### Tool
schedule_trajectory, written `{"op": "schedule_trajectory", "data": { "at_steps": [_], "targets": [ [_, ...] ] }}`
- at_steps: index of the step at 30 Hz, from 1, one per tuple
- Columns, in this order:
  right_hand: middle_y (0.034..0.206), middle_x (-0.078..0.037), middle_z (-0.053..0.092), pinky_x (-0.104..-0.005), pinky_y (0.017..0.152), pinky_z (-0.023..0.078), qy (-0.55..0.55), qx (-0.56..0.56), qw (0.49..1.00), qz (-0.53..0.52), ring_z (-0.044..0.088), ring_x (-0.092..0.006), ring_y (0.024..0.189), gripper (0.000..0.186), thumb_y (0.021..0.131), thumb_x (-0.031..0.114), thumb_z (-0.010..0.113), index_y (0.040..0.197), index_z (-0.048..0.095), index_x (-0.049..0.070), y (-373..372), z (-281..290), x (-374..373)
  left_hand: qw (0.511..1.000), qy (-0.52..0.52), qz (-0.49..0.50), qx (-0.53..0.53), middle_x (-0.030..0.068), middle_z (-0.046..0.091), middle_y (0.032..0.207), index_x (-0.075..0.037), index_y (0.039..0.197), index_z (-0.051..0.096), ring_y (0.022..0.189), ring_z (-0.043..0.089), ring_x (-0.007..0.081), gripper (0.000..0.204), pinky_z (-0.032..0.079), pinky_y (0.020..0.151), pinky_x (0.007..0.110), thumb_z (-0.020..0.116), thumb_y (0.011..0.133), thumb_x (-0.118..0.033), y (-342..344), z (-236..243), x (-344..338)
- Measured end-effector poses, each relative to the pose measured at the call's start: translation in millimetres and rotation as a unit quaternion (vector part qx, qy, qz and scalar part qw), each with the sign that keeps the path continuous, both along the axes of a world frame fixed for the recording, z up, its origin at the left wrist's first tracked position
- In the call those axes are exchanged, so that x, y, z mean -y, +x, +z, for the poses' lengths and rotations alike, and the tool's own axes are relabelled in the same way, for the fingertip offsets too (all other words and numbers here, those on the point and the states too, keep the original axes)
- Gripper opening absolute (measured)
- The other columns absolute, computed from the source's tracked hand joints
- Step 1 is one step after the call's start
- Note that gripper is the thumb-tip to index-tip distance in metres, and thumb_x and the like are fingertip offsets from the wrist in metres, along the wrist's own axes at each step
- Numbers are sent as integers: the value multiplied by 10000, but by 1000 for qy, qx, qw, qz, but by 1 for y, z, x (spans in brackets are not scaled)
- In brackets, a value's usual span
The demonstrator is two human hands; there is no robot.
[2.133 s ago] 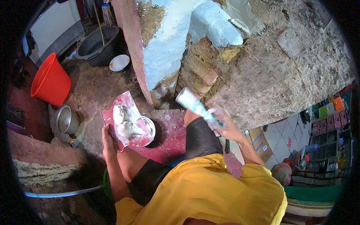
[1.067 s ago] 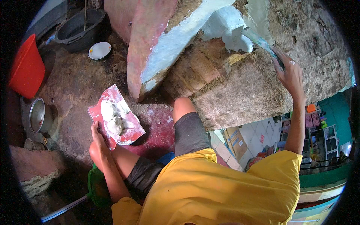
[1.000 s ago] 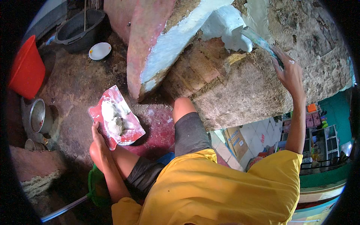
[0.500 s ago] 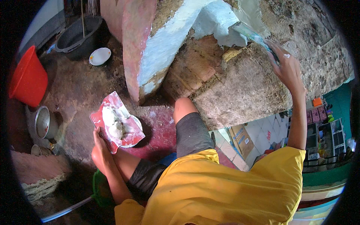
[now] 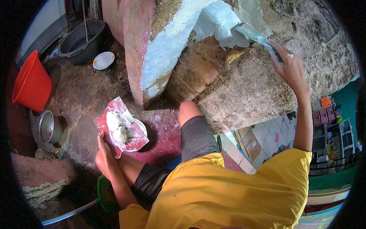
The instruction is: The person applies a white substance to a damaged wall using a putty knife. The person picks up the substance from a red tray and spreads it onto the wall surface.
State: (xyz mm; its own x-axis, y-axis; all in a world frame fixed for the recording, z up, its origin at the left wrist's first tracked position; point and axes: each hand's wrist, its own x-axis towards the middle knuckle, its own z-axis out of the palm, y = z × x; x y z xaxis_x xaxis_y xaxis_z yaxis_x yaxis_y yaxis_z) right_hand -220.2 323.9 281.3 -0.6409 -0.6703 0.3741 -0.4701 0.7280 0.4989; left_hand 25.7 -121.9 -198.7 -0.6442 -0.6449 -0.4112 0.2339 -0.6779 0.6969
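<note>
The right hand (image 5: 291,68) has gone up, gripping a flat trowel (image 5: 255,36) against the rough stone wall (image 5: 244,87), partly white, while the left hand (image 5: 103,142) holds the red board of white paste (image 5: 120,129) below the wall.

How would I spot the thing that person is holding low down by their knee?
Start at the big red bucket on the left and go right, past the small metal pot on the ground. There the left hand grips a red sheet heaped with white paste, the only red thing carrying white lumps.
</note>
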Motion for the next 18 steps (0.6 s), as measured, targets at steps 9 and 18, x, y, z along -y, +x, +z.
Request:
{"op": "schedule_trajectory", "data": {
  "at_steps": [9,18],
  "targets": [
    [1042,-172,637,-411,746,502,-24,20,998,-47,612,-369,899,385,860,195,574,1241,542,146,25,4,-15,969,-106,45,217,-15,556,761,-76,928,640,683,513,121,392,408,654,266,508,887,-443,0,95,-43],
    [1097,-145,635,-396,716,501,2,-7,999,34,626,-350,867,375,864,184,581,1237,558,156,-2,16,0,913,-247,25,323,9,590,738,-51,1054,671,669,527,99,489,416,625,256,494,905,-482,19,155,-75]
  ]
}}
